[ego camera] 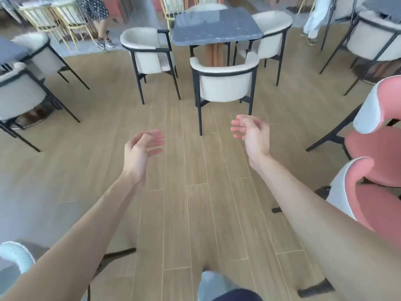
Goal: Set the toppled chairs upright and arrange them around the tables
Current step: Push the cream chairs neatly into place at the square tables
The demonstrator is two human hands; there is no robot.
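Observation:
A cream chair with a black frame (224, 83) stands upright just ahead, its back toward me, at the near side of a grey square table (216, 26). Two more cream chairs stand upright at that table, one on its left (147, 53) and one on its right (271, 31). My left hand (142, 152) and my right hand (251, 134) reach forward over the wooden floor, short of the near chair. Both hands have loosely spread fingers and hold nothing.
Pink chairs (377, 148) crowd the right edge. Cream chairs (19, 94) stand at another table on the left, and a pale chair corner (15, 255) shows at bottom left. People stand at the back left (95, 9) and back right (314, 18). Gold-framed chairs (56, 18) line the back.

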